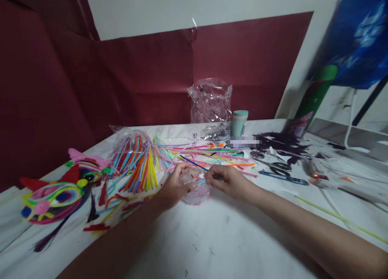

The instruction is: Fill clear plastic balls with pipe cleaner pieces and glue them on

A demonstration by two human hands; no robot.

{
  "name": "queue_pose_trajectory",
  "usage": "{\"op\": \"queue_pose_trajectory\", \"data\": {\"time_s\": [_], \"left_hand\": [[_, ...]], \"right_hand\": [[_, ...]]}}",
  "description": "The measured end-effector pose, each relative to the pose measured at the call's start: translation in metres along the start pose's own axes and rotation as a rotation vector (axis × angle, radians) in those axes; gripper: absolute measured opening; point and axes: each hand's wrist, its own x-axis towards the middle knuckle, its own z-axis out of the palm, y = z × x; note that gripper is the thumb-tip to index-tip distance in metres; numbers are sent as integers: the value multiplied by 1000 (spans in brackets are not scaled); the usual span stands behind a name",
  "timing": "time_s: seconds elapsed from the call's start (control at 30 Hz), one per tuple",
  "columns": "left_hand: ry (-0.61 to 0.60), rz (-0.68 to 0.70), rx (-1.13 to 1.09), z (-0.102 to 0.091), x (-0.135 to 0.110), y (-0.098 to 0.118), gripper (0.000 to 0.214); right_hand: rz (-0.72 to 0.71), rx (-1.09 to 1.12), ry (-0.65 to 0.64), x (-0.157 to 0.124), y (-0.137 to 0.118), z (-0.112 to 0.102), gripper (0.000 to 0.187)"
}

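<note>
My left hand [173, 187] is wrapped around the side of a clear, round plastic container [194, 196], its thumb lying across the front. Red and light blue bits show on or through the plastic. Close against the container's right side, my right hand [224, 180] has its fingers pinched together. A dark blue pipe cleaner [193, 162] runs from these fingertips up and to the left, above the container. Behind both hands lies a loose heap of coloured pipe cleaners [212, 152].
Pipe-cleaner masks [57, 196] with tassels lie at left, near a bag of pipe cleaners [133, 162]. Black-handled scissors [280, 167], a blue cutter [283, 178] and a glowing orange-lit tool [317, 176] lie at right. A green cup [239, 124] stands behind.
</note>
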Motion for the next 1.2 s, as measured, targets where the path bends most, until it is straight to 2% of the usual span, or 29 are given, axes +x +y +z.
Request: {"op": "queue_pose_trajectory", "data": {"time_s": [0.1, 0.23, 0.37, 0.53, 0.9, 1.2], "left_hand": [[-93, -26, -53, -6, 0, 7, 56], [-156, -60, -89, -11, 0, 13, 58], [-113, -132, -26, -10, -1, 14, 57], [-76, -71, -62, -7, 1, 4, 53], [68, -10, -95, 6, -4, -8, 69], [6, 29, -131, 4, -4, -9, 83]], "right_hand": [[23, 60, -30, 1, 2, 0, 9], [39, 83, -58, 1, 2, 0, 12], [-3, 24, -13, -1, -2, 3, 10], [10, 19, 18, 0, -1, 3, 10], [-35, -42, 25, -1, 9, 1, 34], [35, -35, 44, 1, 12, 2, 53]]}}
